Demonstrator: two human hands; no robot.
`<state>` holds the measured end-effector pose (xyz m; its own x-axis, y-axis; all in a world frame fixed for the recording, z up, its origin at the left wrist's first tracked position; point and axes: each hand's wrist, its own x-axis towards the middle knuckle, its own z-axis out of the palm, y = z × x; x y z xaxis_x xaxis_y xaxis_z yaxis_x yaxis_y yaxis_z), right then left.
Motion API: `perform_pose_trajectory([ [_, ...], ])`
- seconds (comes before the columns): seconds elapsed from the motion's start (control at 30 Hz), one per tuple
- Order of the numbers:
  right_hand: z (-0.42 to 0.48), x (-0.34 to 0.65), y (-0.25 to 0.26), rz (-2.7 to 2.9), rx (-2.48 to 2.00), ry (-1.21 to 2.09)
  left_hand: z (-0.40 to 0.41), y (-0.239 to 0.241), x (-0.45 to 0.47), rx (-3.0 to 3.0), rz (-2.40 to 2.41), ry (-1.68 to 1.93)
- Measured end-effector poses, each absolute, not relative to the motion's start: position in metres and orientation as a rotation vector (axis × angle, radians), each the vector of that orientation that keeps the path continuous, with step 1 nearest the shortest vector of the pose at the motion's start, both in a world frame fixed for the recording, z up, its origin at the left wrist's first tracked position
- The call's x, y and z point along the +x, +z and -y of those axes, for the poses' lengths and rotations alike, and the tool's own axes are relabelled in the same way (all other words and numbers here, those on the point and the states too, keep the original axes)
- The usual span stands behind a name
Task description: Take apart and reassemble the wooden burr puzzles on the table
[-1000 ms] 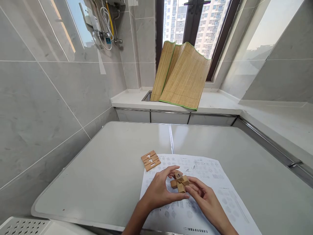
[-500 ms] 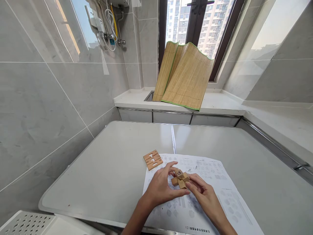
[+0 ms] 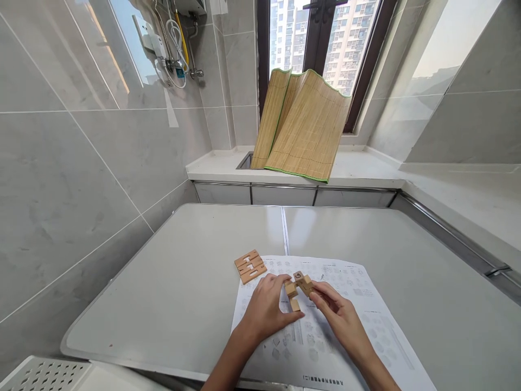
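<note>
Logged on pale table (image 3: 154, 282): printed sheet (image 3: 325, 347) at surface's near edge, heading too small to read; above sheet, left hand (image 3: 265, 305) and right hand (image 3: 341, 314), both grasping wooden blocks (image 3: 290, 289); slotted plate (image 3: 256, 264) by sheet's far-left corner; dark curled mark (image 3: 298, 276) on one block.

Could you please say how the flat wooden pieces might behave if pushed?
The flat wooden pieces would likely slide, not roll, because they lie flat. Seams between them suggest they might separate. Being wooden, they're probably stiff.
</note>
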<state>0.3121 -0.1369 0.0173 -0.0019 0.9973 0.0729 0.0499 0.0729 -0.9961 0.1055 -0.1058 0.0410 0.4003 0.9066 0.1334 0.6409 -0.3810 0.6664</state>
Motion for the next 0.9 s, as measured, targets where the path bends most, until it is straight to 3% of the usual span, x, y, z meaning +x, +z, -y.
perform_pose_trajectory([
  [0.4, 0.147, 0.325, -0.023, 1.288, -1.332, 1.072, 0.097, -0.003, 0.092, 2.327, -1.363, 0.783],
  [0.73, 0.147, 0.316, -0.004, 1.305, -1.318, 1.072, 0.112, 0.025, 0.100, 2.452, -1.242, 0.794],
  [0.9, 0.145, 0.315, 0.015, 1.358, -1.239, 1.267, 0.119, 0.026, 0.097, 2.333, -1.281, 0.923],
])
